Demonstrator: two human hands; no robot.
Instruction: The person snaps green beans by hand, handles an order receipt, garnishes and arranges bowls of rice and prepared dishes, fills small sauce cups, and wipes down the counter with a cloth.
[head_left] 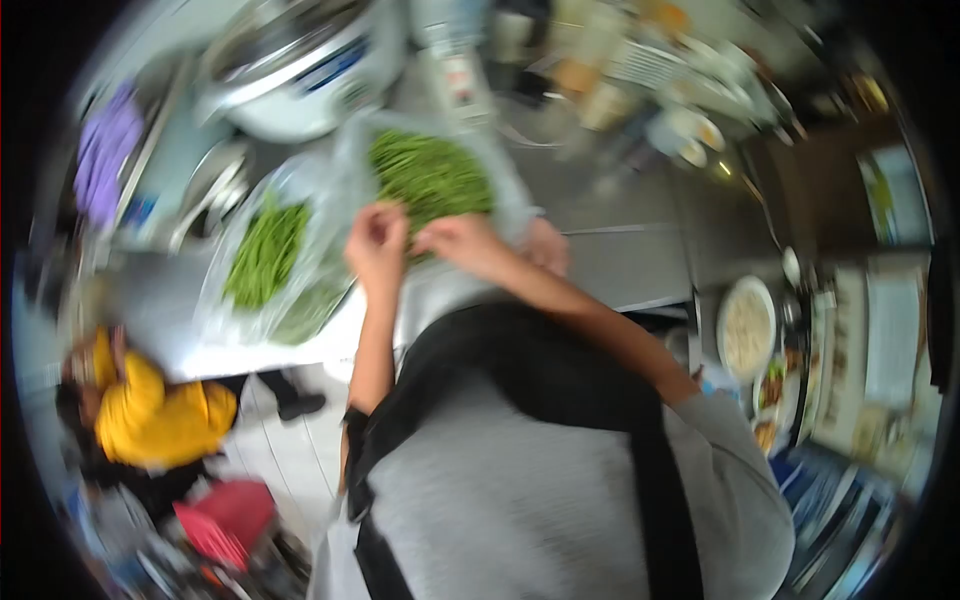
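Note:
My left hand point(378, 240) and my right hand point(462, 243) are close together at the near edge of an open clear plastic bag point(512, 190). Inside that bag is a heap of thin green vegetables that look like green beans point(435, 178). The fingers of both hands are pinched together; anything between them is too blurred to make out. To the left lies a second clear bag point(312, 265), holding longer green stalks point(268, 252) like whole beans.
A large round cooker point(300, 95) stands behind the bags on the metal counter point(615, 265). Bottles and containers crowd the back. At right is a bowl of pale food point(747, 330). A person in yellow point(165, 415) is at lower left, near a red item point(228, 520).

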